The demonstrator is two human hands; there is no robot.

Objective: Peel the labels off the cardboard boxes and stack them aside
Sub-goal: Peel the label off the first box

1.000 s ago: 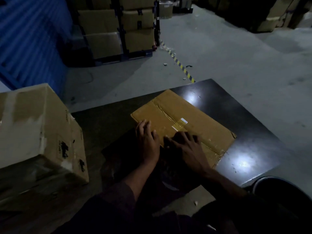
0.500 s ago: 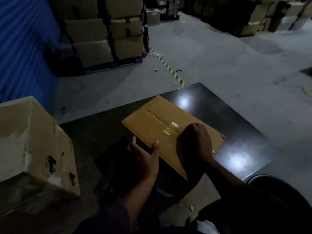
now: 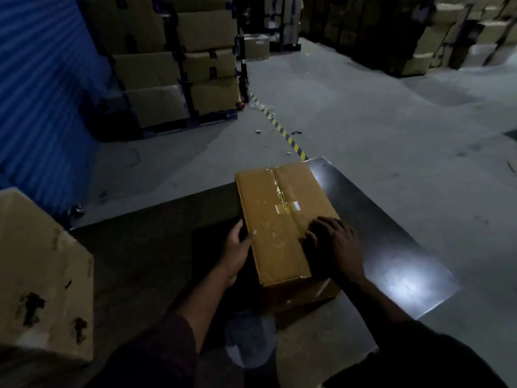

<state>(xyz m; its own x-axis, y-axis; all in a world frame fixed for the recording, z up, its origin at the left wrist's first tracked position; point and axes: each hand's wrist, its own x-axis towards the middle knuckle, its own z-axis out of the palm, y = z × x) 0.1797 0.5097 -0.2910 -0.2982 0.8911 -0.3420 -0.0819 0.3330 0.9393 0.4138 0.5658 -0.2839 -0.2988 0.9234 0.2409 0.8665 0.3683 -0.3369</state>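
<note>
A brown cardboard box (image 3: 275, 219) lies on the dark table (image 3: 391, 247), its long side pointing away from me. Clear tape runs down its top seam, and a small white label scrap (image 3: 288, 206) sits mid-top. My left hand (image 3: 237, 247) grips the box's left edge, thumb on top and fingers down the side. My right hand (image 3: 335, 245) rests on the near right part of the top, fingers bent over the tape seam; whether they pinch anything is hidden in the dark.
A larger pale box (image 3: 42, 275) with torn label marks stands at the table's left. Stacked cartons on pallets (image 3: 179, 79) fill the back left beside a blue shutter (image 3: 42, 93). More cartons (image 3: 447, 37) line the far right. Yellow-black floor tape (image 3: 282, 130) crosses the concrete.
The box has been turned from lying diagonally to pointing away from me. My left hand went from flat on the top to gripping the left edge; my right hand stayed on top.
</note>
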